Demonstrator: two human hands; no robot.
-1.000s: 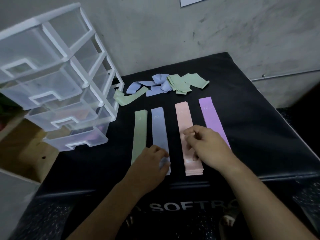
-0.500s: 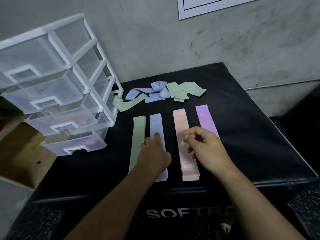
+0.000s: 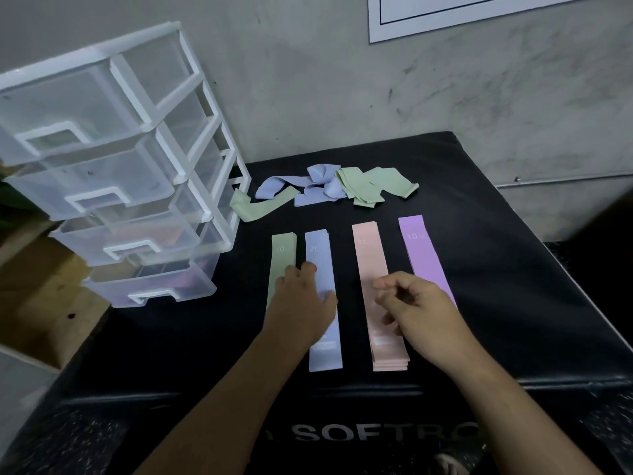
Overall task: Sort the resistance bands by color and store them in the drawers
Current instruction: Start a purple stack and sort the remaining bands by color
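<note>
Head view, as I log it: left hand [image 3: 301,303] flat, fingers straight, across green stack [image 3: 282,255] and blue stack [image 3: 318,252]; right hand [image 3: 418,310] loosely curled, holding nothing, over pink stack [image 3: 368,255]; purple band [image 3: 421,248] alongside; unsorted blue-green pile [image 3: 329,186] behind; clear drawer unit [image 3: 113,159] at left

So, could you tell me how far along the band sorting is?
Done: four flat stacks lie on the mat: green stack, blue stack, pink stack, purple stack. In hand: the left hand rests on the blue stack; the right hand hovers over the pink stack, fingers loosely curled. Left: the loose bands at the back need sorting, and the stacks go into the drawers.
</note>
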